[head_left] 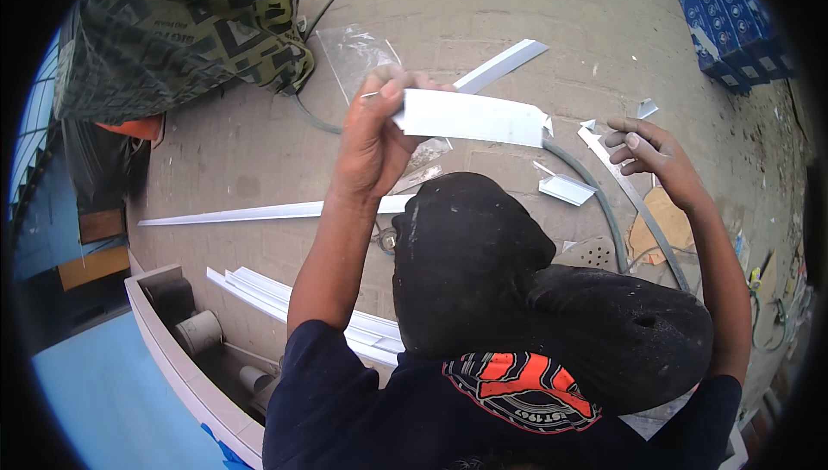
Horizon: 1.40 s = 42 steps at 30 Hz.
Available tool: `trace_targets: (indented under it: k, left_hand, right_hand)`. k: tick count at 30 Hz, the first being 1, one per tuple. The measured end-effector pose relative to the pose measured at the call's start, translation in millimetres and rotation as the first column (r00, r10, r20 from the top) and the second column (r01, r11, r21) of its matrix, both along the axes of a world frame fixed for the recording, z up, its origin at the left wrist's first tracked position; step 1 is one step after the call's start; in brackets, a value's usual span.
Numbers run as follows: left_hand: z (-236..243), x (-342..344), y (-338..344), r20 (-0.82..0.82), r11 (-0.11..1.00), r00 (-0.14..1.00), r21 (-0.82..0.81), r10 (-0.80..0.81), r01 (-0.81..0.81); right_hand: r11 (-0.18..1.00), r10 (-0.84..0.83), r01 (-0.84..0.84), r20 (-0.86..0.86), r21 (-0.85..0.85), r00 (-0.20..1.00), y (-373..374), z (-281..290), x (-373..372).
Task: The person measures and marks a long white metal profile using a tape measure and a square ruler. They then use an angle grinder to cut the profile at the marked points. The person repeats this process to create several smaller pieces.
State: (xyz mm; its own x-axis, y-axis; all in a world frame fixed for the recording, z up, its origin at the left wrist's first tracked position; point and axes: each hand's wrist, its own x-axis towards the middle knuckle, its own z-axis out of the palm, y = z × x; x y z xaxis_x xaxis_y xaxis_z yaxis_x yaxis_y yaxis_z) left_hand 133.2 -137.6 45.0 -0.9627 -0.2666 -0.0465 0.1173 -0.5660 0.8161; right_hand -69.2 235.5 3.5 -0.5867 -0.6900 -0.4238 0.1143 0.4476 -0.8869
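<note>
A short white angled profile piece [473,116] is raised in front of me, its left end gripped by my left hand [375,121] between thumb and fingers. The far end of the piece looks cut and has a small bent flap. To its right, my right hand [649,153] is lifted with loosely bent fingers apart and nothing visible in them. Beside those fingers, a long thin pale strip [645,211] slants down to the right on the floor. A small white offcut [567,189] lies between the two hands. My dark-clad knees [474,263] cover part of the floor below.
White profiles [302,302] lie at left, near a long white strip [233,215]. Another profile piece [502,65] lies beyond my left hand. A grey hose [599,190] curves across the floor. A patterned cover [190,39] stands far left, blue boxes [724,21] far right.
</note>
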Motion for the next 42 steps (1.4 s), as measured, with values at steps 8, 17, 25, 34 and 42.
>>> trace_targets:
  k: [8, 17, 25, 34, 42]
  left_hand:
    - [13.0, -38.6, 9.6, -0.017, 0.934, 0.978, -0.299, -0.207, 0.193]
    - [-255.6, 204.5, -108.6, 0.104, -0.119, 0.688, -0.956, 0.718, 0.27]
    - [-263.8, 181.8, -109.5, 0.714, 0.066, 0.384, -0.514, 0.585, 0.855]
    - [-289.5, 156.3, -149.4, 0.924, -0.013, 0.296, -0.302, 0.243, 0.953]
    - [-273.7, 150.8, -130.5, 0.896, -0.307, 0.412, -0.35, 0.166, 0.885]
  right_hand:
    - [0.973, 0.061, -0.049, 0.049, -0.227, 0.997, -97.0, 80.8, 30.8]
    - [0.981, -0.192, 0.193, -0.088, 0.005, 0.977, -15.6, 50.6, 11.9]
    - [0.95, -0.313, 0.307, -0.147, -0.062, 0.938, -10.6, 62.2, 25.1]
    - [0.952, -0.298, 0.291, -0.064, -0.095, 0.953, -25.3, 64.6, 11.5]
    - [0.944, -0.264, 0.25, -0.039, -0.215, 0.964, -11.0, 63.4, 4.9]
